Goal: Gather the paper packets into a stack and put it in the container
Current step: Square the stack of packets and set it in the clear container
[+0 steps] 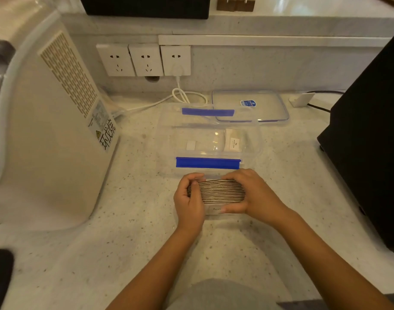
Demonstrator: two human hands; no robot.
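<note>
Now, left hand [190, 198]: I see it clamped on the packet stack's [216, 193] left end
Right hand [250, 193]: gripping its right end
Container [210, 139]: open, just beyond
Lid [250, 106]: on bench [135, 209] behind

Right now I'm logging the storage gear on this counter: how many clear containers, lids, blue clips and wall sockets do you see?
Clear container: 1
Lid, lying flat behind the container: 1
Blue clips, near and far: 2
Wall sockets: 3
Total: 7
</note>
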